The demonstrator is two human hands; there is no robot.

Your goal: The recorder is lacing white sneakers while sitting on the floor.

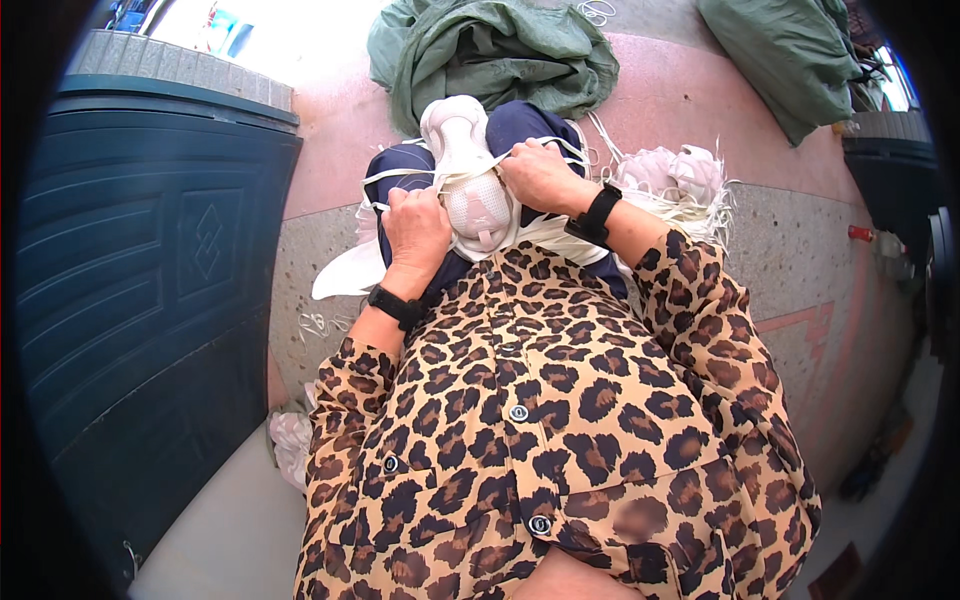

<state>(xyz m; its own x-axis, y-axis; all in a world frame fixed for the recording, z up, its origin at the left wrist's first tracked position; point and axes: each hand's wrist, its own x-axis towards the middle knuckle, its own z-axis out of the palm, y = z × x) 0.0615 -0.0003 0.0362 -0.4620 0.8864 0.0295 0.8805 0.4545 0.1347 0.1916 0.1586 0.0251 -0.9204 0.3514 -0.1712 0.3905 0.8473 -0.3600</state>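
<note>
A white and pale pink mesh shoe upper (476, 208) lies on my lap, between my dark blue trouser legs. White laces run out from both its sides, and one lace (400, 176) loops over my left knee. At its left edge my left hand (415, 230) is closed, its fingers pinching a lace. My right hand (543, 177) is closed too, gripping lace at the opposite edge. The fingertips partly hide where the laces enter the upper. Beyond them stretches the upper's paler, narrow-waisted part (458, 128).
A heap of pale pink uppers with loose white laces (675, 178) lies right of my knees. Green cloth (490, 60) is bunched ahead, and a full green sack (785, 60) leans at the far right. A dark blue panelled door (150, 300) stands close on my left.
</note>
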